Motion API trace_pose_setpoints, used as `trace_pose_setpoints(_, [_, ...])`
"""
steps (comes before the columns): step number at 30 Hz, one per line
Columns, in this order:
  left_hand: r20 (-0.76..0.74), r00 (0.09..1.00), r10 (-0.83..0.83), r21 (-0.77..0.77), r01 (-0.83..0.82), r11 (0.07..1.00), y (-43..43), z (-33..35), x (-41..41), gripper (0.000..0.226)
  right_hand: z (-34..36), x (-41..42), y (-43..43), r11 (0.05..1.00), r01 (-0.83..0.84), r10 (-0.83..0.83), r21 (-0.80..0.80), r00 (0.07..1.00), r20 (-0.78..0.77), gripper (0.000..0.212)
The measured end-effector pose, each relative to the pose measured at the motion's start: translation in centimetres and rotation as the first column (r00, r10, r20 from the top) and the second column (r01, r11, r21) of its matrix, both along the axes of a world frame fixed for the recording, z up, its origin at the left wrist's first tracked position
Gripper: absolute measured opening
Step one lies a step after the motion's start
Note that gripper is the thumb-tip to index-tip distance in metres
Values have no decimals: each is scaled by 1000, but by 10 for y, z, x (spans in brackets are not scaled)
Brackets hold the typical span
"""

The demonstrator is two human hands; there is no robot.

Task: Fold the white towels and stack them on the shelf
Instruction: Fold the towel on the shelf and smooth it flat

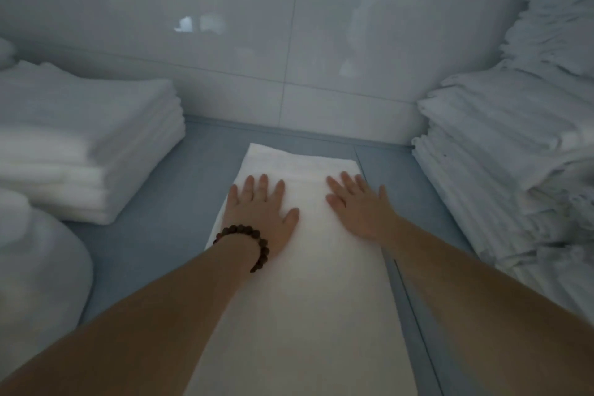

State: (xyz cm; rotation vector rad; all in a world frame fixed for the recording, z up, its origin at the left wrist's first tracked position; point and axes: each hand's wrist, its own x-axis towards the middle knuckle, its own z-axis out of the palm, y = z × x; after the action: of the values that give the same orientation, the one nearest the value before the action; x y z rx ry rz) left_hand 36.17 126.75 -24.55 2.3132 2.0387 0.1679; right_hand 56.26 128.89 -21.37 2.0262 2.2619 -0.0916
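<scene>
1. A long white terry towel (pixel 302 267), folded into a narrow strip, lies flat on the grey-blue shelf surface (pixel 167 219), running from the bottom centre of the frame toward the glossy white tiled wall (pixel 289 42).
2. The left hand (pixel 262 212), a dark beaded bracelet (pixel 254 241) on its wrist, rests palm down on the towel's left part, fingers spread and flat, gripping nothing.
3. The right hand (pixel 360 206) lies palm down on the towel's right part, fingers likewise open and flat.
4. A neat stack of folded white towels (pixel 90 151) sits at middle left.
5. A taller, rougher pile of white towels (pixel 514 151) fills the right edge.
</scene>
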Motion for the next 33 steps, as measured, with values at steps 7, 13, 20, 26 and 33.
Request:
trace_pose_setpoints(7, [10,1000,19,41,-19,999,-3,-5,3,78,-6,-58,37,978,-208,208,15,970,-126,47])
trace_pose_setpoints(13, [39,999,24,55,-26,998,-4,-6,4,81,-1,-103,60,958,-285,278,10,925,-260,46])
trace_pose_setpoints(20, [11,1000,27,30,-28,999,0,-9,2,80,-7,-27,41,995,84,-80,60,995,-65,51])
trace_pose_setpoints(26, [11,1000,-19,-4,19,1000,-4,2,-2,65,-16,-52,-53,989,-108,121,102,985,-126,51])
trace_pose_setpoints(33, [-10,984,-175,-121,173,977,-92,15,-11,59,3,-41,-135,999,40,-42,-22,992,-115,55])
